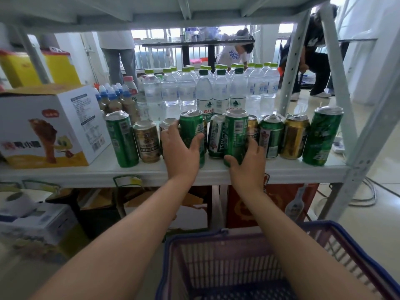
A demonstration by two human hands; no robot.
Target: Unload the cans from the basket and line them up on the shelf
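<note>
A row of green and gold cans runs along the front of the white shelf point(86, 173). My left hand point(180, 151) is wrapped around a tall green can point(191, 131) standing near the shelf's front edge. My right hand point(249, 161) grips a second tall green can point(236, 135) just to the right of it. Behind and beside them stand other cans: a tall green one point(122, 138) at the left, a gold one point(147, 140), a gold one point(294, 137) and a tall green one point(322, 135) at the right. The blue-rimmed basket point(337, 232) is below, under my forearms.
Water bottles point(186, 87) and small blue-capped bottles point(112, 96) fill the back of the shelf. A white printed carton point(52, 126) stands at the shelf's left. A grey upright post point(337, 83) bounds the right side. Boxes sit on the lower level. People stand behind the shelf.
</note>
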